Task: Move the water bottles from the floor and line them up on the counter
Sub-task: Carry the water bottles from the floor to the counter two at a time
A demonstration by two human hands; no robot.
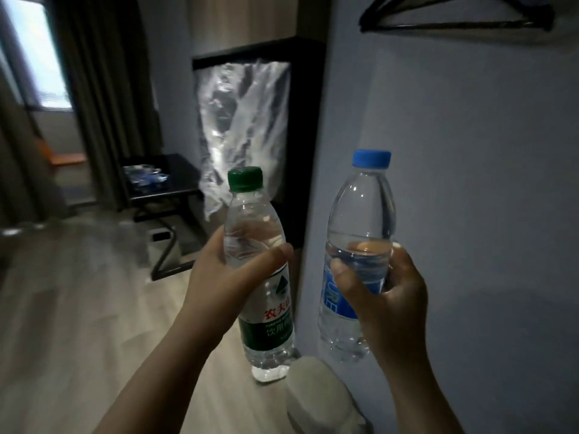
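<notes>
Left hand (219,277): we clamp the green-capped bottle (260,277).
Right hand (385,286): we clamp the blue-capped bottle (357,245).
Risk: bottles could knock together, loosening our grip.

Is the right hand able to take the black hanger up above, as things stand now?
Probably not. The right hand grips the blue-capped bottle, so it is not free. The hanger hangs well above it, though nothing stands between them.
</notes>
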